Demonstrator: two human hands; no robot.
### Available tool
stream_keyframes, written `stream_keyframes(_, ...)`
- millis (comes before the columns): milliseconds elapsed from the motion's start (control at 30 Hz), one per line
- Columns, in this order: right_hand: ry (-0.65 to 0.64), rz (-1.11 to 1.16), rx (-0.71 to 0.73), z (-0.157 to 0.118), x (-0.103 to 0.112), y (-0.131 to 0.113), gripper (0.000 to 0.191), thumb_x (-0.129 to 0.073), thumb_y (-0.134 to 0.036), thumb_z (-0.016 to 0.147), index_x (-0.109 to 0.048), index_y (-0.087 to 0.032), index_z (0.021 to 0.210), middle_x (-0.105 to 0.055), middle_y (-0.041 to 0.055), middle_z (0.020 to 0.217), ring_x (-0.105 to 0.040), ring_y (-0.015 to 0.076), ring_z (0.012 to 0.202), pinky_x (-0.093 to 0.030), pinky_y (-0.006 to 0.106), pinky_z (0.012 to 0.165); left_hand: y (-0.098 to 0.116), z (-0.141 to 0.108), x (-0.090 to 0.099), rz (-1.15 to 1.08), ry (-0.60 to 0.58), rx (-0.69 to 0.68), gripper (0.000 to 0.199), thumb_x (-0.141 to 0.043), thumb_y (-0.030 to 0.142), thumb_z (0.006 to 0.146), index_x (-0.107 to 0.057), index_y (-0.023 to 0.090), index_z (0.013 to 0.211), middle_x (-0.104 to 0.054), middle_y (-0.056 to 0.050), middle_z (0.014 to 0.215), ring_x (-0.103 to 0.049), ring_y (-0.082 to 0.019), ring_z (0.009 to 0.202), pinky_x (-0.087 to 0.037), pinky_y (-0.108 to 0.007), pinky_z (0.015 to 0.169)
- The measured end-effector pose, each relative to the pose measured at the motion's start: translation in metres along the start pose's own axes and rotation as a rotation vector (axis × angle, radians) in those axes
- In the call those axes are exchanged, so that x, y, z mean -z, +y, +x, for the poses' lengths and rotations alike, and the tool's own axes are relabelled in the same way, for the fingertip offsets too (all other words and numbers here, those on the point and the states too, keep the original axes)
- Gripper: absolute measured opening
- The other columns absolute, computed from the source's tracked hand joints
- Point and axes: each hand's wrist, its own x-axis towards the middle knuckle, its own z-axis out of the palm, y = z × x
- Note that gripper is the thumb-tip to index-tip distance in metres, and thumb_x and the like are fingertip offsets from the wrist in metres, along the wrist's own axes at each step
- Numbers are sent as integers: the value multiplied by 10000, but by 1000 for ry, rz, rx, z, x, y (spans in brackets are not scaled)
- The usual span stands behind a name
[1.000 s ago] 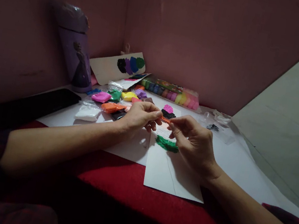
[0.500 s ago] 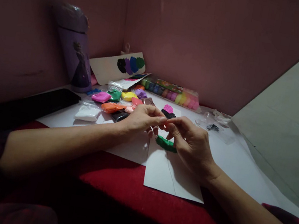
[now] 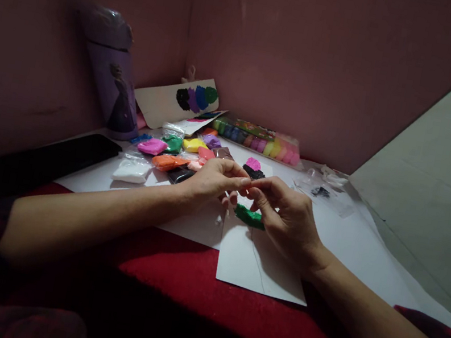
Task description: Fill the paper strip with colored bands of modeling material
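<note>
My left hand (image 3: 217,182) and my right hand (image 3: 287,211) meet fingertip to fingertip above a white sheet of paper (image 3: 252,266). Thumb and forefinger are pinched on both; whatever sits between them is too small or hidden to make out. On the sheet lie a pink clay patch (image 3: 253,164), a black clay patch (image 3: 253,172) just below it and a green clay strip (image 3: 249,217) nearer me. My hands partly cover the black and green pieces. A small whitish bit (image 3: 219,220) is beneath my left fingers.
Several bagged clay packets, among them a white one (image 3: 132,168) and an orange one (image 3: 169,163), lie left of my hands. Behind are a clear clay case (image 3: 256,138) and a painted card (image 3: 176,100). A purple bottle (image 3: 114,81), dark phone-like slab (image 3: 50,157) and plastic bag (image 3: 333,196) flank them.
Both hands stay pinched together in nearly the same place. Only a slight shift of the fingers and the view shows.
</note>
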Motion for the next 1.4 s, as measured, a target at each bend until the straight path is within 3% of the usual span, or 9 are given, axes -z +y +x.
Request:
stream_keyframes(300, 1, -31, 23, 0, -1, 0, 128, -539, -223, 873, -637, -148, 910, -674, 40, 734, -582, 131, 592, -446, 260, 583, 0, 0, 0, -22, -44, 57, 132, -592, 204, 820, -559, 107, 737, -579, -3, 577, -512, -68, 411, -388, -179, 393)
stream_keyframes(600, -13, -128, 91, 1, 1, -1, 85, -560, -182, 848, -635, -177, 888, -673, 25, 727, -573, 133, 605, -400, 244, 546, -6, 3, 3, 25, -50, 31, 127, -610, 212, 799, -572, 111, 729, -570, -6, 574, -512, -76, 438, -386, -179, 397)
stream_keyframes(967, -108, -165, 61, 0, -1, 0, 102, -541, -189, 852, -628, -156, 894, -666, 41, 710, -534, 128, 546, -401, 252, 548, -5, 2, 3, 108, -53, 69, 69, -589, 174, 793, -584, 110, 768, -573, -10, 606, -503, -66, 462, -388, -181, 442)
stream_keyframes(1400, -110, -179, 79, 1, -1, 1, 101, -550, -183, 847, -631, -127, 869, -656, 46, 696, -508, 112, 511, -383, 240, 540, -6, 2, 2, 125, -65, 54, 77, -593, 179, 782, -590, 104, 765, -579, -14, 593, -501, -75, 460, -391, -201, 461)
